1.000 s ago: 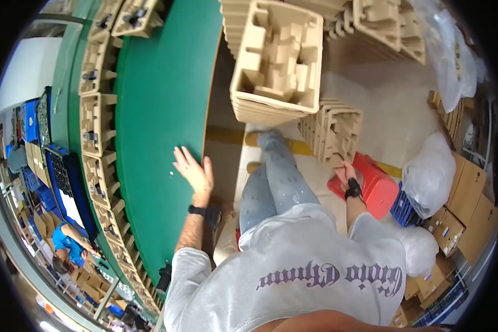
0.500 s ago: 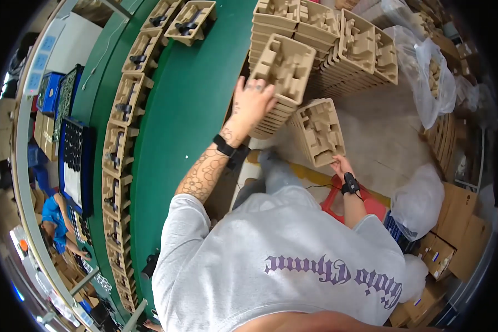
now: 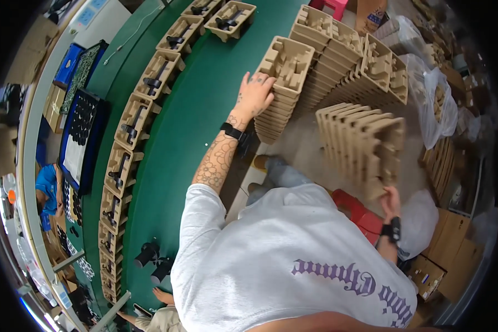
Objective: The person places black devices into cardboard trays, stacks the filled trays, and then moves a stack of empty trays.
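Several nested moulded-pulp trays, tan and slightly blurred, tilt out at my right side with their edges fanned. My right hand is closed on the lower end of this bunch. My left hand reaches forward, its bent fingers at the left rim of the top tray on a tall stack. That stack stands beside the green table's edge, apart from the held bunch. Part of my left fingers' grip is hidden against the tray.
More tray stacks stand behind and to the right. A curved row of trays holding black parts lines the green table. A red stool, plastic bags and cartons lie right. A person in blue sits left.
My right hand has swung the bunch of trays outward to the right, away from the tall stack, tipping it so its layered edges show. My left hand stays at the tall stack's rim.
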Tool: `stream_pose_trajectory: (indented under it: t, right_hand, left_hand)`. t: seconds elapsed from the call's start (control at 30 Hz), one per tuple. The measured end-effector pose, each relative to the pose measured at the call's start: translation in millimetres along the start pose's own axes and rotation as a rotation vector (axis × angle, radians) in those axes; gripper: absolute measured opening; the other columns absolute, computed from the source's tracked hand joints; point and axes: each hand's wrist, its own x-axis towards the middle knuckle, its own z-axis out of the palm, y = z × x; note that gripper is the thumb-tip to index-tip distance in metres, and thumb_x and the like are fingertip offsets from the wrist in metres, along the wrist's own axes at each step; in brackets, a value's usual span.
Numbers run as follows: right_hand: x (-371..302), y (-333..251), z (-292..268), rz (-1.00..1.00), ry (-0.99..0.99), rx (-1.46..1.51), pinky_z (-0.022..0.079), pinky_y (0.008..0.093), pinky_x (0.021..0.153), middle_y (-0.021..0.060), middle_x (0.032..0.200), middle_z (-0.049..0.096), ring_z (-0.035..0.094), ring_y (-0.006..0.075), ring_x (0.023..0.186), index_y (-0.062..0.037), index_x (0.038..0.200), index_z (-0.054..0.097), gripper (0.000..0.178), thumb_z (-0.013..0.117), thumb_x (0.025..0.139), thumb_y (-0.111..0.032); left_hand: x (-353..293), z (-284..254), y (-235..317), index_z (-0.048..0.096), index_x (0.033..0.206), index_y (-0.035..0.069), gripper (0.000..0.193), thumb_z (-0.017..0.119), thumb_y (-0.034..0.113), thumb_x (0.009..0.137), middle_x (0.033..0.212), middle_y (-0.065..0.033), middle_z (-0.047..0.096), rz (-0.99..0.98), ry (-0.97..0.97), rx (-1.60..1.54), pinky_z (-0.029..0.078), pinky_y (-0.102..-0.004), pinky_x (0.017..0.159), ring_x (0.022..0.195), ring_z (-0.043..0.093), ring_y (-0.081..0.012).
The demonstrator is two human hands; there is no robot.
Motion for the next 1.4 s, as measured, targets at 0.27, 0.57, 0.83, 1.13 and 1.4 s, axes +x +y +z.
stream_pose_trajectory:
  t: [0.27,0.57,0.83,1.13,1.4]
  right_hand:
    - [-71,-229,100,-0.606,0.004,-0.461,0.038,0.0326,0.094,0.0041,0.116,0.052,0.049,0.0184,0.107,-0.0023,0.117,0.049,0.034,0.052,0.086,-0.017]
    - [44,-333,458,-1.293,-0.375,-1.156,0.04,0.0255,0.089,0.007,0.111,0.061,0.054,0.0136,0.101,0.0028,0.118,0.055,0.037,0.047,0.091,-0.021]
    - [41,-284,641,-1.694,-0.513,-1.583,0.046,0.0391,0.071,0.0232,0.076,0.06,0.059,0.0362,0.078,0.0055,0.08,0.059,0.021,0.053,0.075,-0.014]
    - [159,-128,698,-2.112,-1.09,-1.793,0.051,0.0371,0.057,0.016,0.068,0.063,0.063,0.031,0.064,-0.003,0.068,0.065,0.012,0.057,0.07,-0.01]
    - [208,-31,686,-1.202,-1.429,-1.652,0.046,0.0423,0.079,0.0213,0.093,0.062,0.058,0.0363,0.091,0.0022,0.103,0.059,0.044,0.055,0.082,-0.036]
  left_hand:
    - [-9,3,-6,0.052,0.111,0.01,0.033,0.055,0.021,0.08,0.108,-0.008,0.053,-0.029,0.018,-0.031,0.037,-0.0442,0.093,0.111,0.046,-0.0259]
    - [-21,1,-7,0.052,0.113,0.01,0.041,0.061,0.017,0.074,0.112,-0.0077,0.051,-0.171,-0.044,-0.091,0.037,-0.0424,0.09,0.113,0.043,-0.0254]
    - [-31,-15,20,0.052,0.117,0.013,0.046,0.059,0.012,0.072,0.108,-0.0049,0.054,-0.161,0.042,-0.159,0.038,-0.04,0.094,0.112,0.047,-0.0222]
    - [-31,-36,42,0.062,0.099,0.009,0.03,0.056,0.004,0.069,0.098,-0.0041,0.06,-0.326,0.205,-0.176,0.033,-0.0437,0.104,0.107,0.053,-0.0193]
    - [-90,-54,-6,0.055,0.107,0.002,0.03,0.06,0.014,0.08,0.097,-0.0085,0.053,-1.197,1.146,-0.409,0.043,-0.0333,0.077,0.084,0.052,-0.0226]
